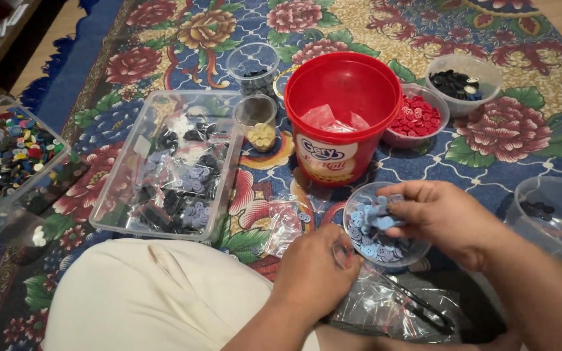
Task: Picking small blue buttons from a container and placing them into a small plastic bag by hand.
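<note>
Bagging step: right hand (447, 218) pinched on blue buttons (375, 220) over bowl (359, 201), left hand (313, 273) closed on bag (375, 302) below; next prob. needs bag mouth opened under btns.

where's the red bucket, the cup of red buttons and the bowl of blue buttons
red bucket (333, 140), head view, on its outer front wall.
cup of red buttons (438, 97), head view, on its clear rim at the far right.
bowl of blue buttons (354, 211), head view, on its left rim.

I see both forearms bare, no sleeves, no rings on the fingers, and cream cloth (157, 292) covers the knee
</note>
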